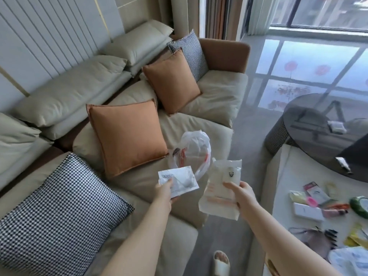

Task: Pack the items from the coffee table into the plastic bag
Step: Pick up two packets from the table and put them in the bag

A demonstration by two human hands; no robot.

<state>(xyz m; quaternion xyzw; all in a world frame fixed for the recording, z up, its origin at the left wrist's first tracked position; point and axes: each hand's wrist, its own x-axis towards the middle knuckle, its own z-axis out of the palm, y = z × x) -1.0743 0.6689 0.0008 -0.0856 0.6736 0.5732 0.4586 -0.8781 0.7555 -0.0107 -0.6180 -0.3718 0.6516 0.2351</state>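
The left hand (165, 191) pinched a flat white sachet (178, 181) by its corner, and the right hand (240, 194) gripped a limp clear packet (221, 193) — both over the sofa (217, 96), near the plastic bag (194, 152). Both looked light, thin and slippery — best held by an edge.

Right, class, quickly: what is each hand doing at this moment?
Left hand: pinching the white sachet.
Right hand: gripping the cream packet.
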